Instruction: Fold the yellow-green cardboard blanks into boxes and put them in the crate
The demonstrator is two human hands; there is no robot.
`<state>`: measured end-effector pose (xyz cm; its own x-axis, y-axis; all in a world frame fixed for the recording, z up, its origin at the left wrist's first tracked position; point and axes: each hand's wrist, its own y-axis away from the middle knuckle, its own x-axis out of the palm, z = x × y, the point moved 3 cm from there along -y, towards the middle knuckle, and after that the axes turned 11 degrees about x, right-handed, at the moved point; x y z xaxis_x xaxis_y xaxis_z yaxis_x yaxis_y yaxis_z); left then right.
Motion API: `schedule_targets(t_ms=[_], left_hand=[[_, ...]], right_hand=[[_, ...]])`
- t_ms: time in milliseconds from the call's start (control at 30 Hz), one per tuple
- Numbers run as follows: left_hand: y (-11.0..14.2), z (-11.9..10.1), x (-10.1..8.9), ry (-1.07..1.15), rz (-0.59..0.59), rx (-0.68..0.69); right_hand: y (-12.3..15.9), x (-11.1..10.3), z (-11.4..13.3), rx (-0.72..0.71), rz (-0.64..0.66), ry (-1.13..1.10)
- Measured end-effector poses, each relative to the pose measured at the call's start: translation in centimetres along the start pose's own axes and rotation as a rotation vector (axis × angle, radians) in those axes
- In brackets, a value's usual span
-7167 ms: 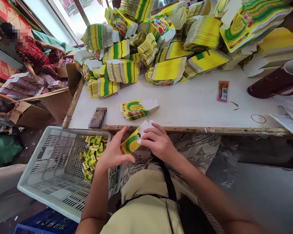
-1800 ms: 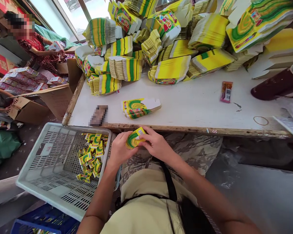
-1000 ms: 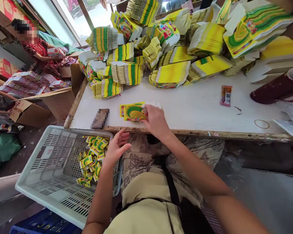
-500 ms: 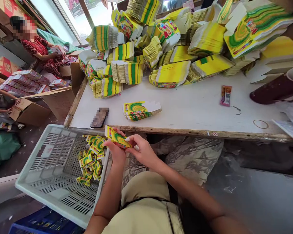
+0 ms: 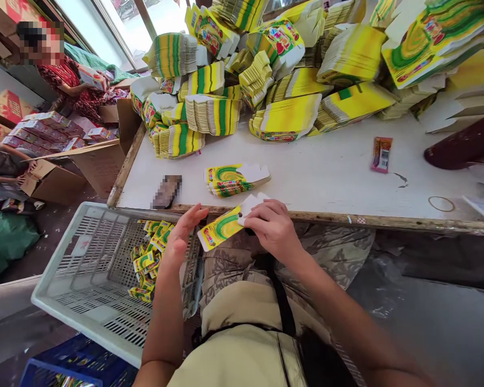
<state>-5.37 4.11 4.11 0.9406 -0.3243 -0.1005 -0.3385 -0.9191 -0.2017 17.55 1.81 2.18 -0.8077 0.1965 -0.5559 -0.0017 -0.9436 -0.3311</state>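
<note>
My right hand (image 5: 271, 228) pinches a flat, unfolded yellow and green carton (image 5: 221, 230) by its white-flap end, just in front of the table edge. Fingers apart, my left hand (image 5: 182, 236) is raised beside the carton's other end and holds nothing. On the table beyond lies a small stack of flat cartons (image 5: 229, 180). Below my left hand, several folded yellow boxes (image 5: 145, 263) rest in a pale grey plastic crate (image 5: 84, 317).
Bundles of flat cartons (image 5: 284, 118) cover the back of the white table (image 5: 326, 177). A phone (image 5: 167, 191), a small packet (image 5: 382, 154), a rubber band (image 5: 441, 203) and a dark red mug (image 5: 462, 142) lie there. Two people sit at left near cardboard boxes (image 5: 54, 183).
The folded box that both hands held is gone from them. My right hand now has a flat carton, and my left hand has opened and moved slightly left.
</note>
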Motion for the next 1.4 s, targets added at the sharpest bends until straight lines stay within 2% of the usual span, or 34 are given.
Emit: schedule_targets(t_ms=[100,167,233,300,367,433,500,600,667,733,800,867,967,1033,1133,1300,1400], left_hand=[[0.1,-0.5,1.1,-0.307,0.208,-0.096],[0.4,-0.1,2.5,-0.499,0.249,-0.144],[0.7,0.4,3.8,-0.612,0.231,-0.142],[1.0,0.8,4.7,-0.668,0.2,-0.083],[1.3,1.0,5.1,-0.693,0.181,0.0],[1.4,1.2,5.2,-0.705,0.17,0.069],[1.4,1.4,5.3,-0.715,0.158,0.119],[1.3,1.9,5.4,-0.729,0.122,0.203],[1.3,2.0,5.8,-0.729,0.14,0.297],[1.3,2.1,6.3,-0.719,0.189,0.395],[1.4,2.1,6.4,-0.697,0.217,0.441],[1.4,2.1,6.3,-0.676,0.208,0.396],[1.2,2.4,5.8,-0.691,0.186,0.18],[1.1,2.8,5.7,-0.709,0.208,0.071],[1.0,3.3,5.9,-0.709,0.229,0.095],[1.3,2.9,4.9,-0.792,0.049,0.117],[1.5,1.9,4.2,-0.828,0.048,0.14]], right_hand=[[0.7,0.6,0.9,-0.138,0.08,0.031],[1.3,1.2,1.6,-0.156,0.049,-0.044],[1.7,1.7,1.8,-0.03,-0.078,-0.18],[1.8,2.4,1.2,0.198,-0.153,-0.404],[1.8,3.7,0.4,0.424,-0.055,-0.69],[1.7,4.9,-0.1,0.584,0.074,-0.927],[1.7,5.5,-0.4,0.655,0.066,-1.051],[1.8,5.5,-0.3,0.641,-0.017,-1.124],[1.9,5.5,0.0,0.648,0.12,-1.185],[2.0,5.8,0.2,0.676,0.348,-1.235],[2.1,5.9,0.1,0.69,0.511,-1.241],[2.2,5.9,-0.3,0.661,0.528,-1.226],[2.3,5.9,-0.5,0.525,0.428,-1.14],[2.6,5.8,-0.3,0.409,0.36,-0.946],[2.9,5.5,0.2,0.26,0.294,-0.621],[2.4,4.2,-0.5,0.198,0.082,-0.453],[2.1,3.9,-1.1,0.135,0.118,-0.363]])
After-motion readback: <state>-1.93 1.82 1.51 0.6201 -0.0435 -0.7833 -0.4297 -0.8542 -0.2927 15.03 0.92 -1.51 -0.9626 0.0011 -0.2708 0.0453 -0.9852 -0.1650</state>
